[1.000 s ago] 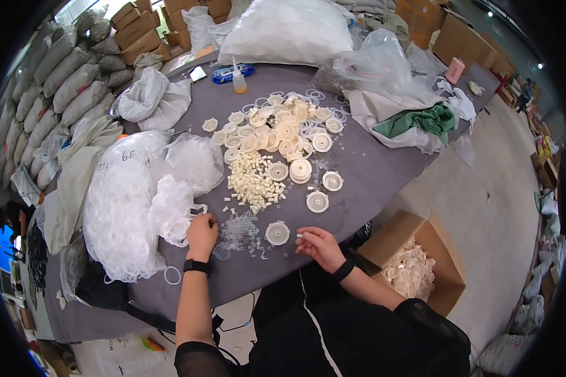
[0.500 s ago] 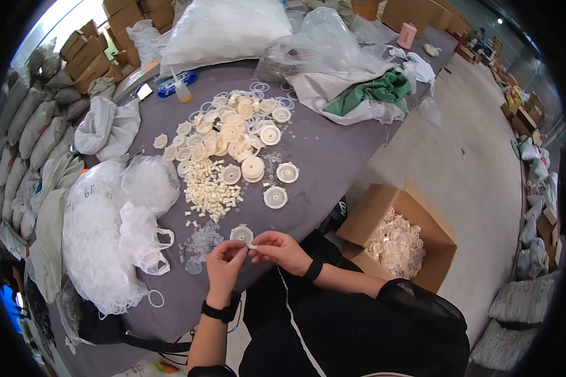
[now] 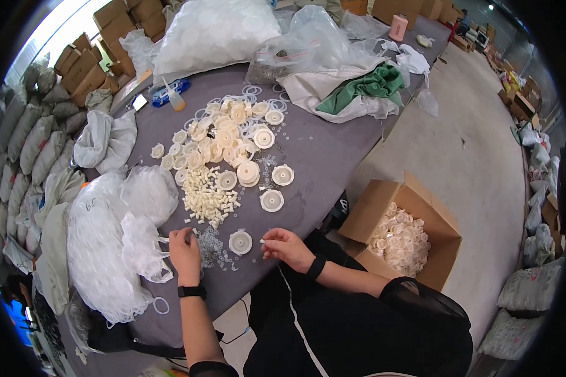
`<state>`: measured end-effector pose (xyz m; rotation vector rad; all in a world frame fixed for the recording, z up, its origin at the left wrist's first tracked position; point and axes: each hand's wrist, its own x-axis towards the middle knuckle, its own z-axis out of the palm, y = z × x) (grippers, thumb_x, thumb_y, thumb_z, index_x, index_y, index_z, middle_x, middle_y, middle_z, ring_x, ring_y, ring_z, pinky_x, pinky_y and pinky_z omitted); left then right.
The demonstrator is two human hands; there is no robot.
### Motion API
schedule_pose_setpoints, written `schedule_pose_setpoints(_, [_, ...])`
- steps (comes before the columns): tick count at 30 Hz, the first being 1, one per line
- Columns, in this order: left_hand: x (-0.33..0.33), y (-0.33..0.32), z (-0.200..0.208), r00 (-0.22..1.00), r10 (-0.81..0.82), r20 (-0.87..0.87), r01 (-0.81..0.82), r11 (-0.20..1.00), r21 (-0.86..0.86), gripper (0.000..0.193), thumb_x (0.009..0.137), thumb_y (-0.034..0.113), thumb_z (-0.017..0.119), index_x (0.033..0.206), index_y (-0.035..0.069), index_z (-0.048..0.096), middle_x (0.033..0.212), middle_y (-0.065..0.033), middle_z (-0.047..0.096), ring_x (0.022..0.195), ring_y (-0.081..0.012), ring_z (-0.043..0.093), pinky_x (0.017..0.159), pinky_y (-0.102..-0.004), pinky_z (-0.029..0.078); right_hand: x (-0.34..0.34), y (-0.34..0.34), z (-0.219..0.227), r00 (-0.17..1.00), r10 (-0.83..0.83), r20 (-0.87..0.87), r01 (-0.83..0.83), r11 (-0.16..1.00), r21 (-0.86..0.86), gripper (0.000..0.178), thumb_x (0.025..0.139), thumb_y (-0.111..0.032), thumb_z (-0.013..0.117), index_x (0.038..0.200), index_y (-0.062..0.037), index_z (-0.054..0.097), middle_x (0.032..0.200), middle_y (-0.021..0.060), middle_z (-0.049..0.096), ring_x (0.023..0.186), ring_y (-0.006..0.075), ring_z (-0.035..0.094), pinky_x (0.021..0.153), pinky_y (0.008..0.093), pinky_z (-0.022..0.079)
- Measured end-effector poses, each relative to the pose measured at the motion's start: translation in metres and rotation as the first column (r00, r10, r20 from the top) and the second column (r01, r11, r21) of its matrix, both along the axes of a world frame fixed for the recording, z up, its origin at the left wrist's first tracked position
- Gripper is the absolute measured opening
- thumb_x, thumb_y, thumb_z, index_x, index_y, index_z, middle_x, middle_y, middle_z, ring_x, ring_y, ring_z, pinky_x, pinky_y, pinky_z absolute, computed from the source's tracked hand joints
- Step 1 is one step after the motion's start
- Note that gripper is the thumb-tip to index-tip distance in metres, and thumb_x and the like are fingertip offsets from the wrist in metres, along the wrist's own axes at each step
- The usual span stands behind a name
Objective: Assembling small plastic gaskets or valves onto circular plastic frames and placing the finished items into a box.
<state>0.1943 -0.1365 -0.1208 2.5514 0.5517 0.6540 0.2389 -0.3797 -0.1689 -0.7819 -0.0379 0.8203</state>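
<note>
My right hand [image 3: 286,248] pinches a small cream plastic piece [image 3: 263,242] between thumb and fingertips, just right of a round cream plastic cap [image 3: 240,242] lying on the grey table [image 3: 321,157]. My left hand [image 3: 184,252] is at the left edge of a loose pile of small clear rings [image 3: 210,242]. Its fingers are curled with their tips together; whether something is between them is hidden. Beyond it lies a heap of small cream plugs [image 3: 209,200], and farther off a pile of round cream caps [image 3: 227,135].
White plastic bags [image 3: 104,232] filled with clear rings crowd the table's left side. A big white sack [image 3: 217,38] and a green cloth [image 3: 365,91] lie at the back. On the floor at the right, a cardboard box [image 3: 435,207] holds many cream caps.
My hands have come apart. The left moved left to the clear rings; the right stayed near the cap, shifting slightly right with the small piece. The view shifted a little.
</note>
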Motion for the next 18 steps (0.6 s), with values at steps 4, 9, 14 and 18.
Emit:
schedule_pose_setpoints(4, [0.010, 0.011, -0.018, 0.994, 0.017, -0.111, -0.005, 0.994, 0.106, 0.012, 0.071, 0.014, 0.060, 0.077, 0.003, 0.060, 0.074, -0.0100, 0.053, 0.070, -0.0261, 0.054, 0.063, -0.0351, 0.043, 0.001, 0.003, -0.003, 1.000, 0.006, -0.027, -0.006, 1.000, 0.009, 0.016, 0.083, -0.010, 0.054, 0.096, -0.0015, 0.050, 0.083, 0.0076, 0.055, 0.074, 0.0158, 0.057, 0.069, 0.0270, 0.049])
schedule_pose_setpoints(9, [0.014, 0.009, -0.021, 0.997, 0.037, -0.066, -0.024, 0.983, 0.184, 0.006, 0.065, 0.010, 0.060, 0.068, 0.007, 0.056, 0.077, -0.0106, 0.050, 0.076, -0.0294, 0.051, 0.063, -0.0398, 0.041, -0.001, 0.001, 0.000, 1.000, 0.003, -0.008, -0.003, 1.000, -0.018, 0.016, 0.081, -0.008, 0.056, 0.094, -0.0013, 0.050, 0.082, 0.0087, 0.056, 0.074, 0.0168, 0.057, 0.071, 0.0305, 0.050])
schedule_pose_setpoints(14, [0.010, -0.033, 0.010, 0.990, -0.059, 0.126, 0.088, 0.968, -0.236, 0.010, 0.073, 0.007, 0.059, 0.080, 0.004, 0.054, 0.071, -0.0099, 0.056, 0.062, -0.0224, 0.055, 0.056, -0.0316, 0.043, 0.000, -0.005, 0.003, 1.000, 0.002, -0.021, -0.002, 1.000, -0.012, 0.011, 0.083, -0.007, 0.054, 0.092, -0.0020, 0.052, 0.080, 0.0075, 0.057, 0.074, 0.0147, 0.058, 0.070, 0.0316, 0.051])
schedule_pose_setpoints(18, [-0.018, -0.080, 0.013, 0.941, -0.317, 0.117, 0.317, 0.706, -0.633, 0.013, 0.077, 0.006, 0.058, 0.090, 0.003, 0.057, 0.076, -0.0038, 0.060, 0.068, -0.0097, 0.057, 0.061, -0.0231, 0.044, -0.007, 0.002, 0.021, 0.999, 0.030, -0.011, -0.029, 0.997, 0.075, 0.011, 0.083, -0.006, 0.054, 0.093, -0.0014, 0.053, 0.081, 0.0080, 0.058, 0.073, 0.0150, 0.058, 0.070, 0.0313, 0.051])
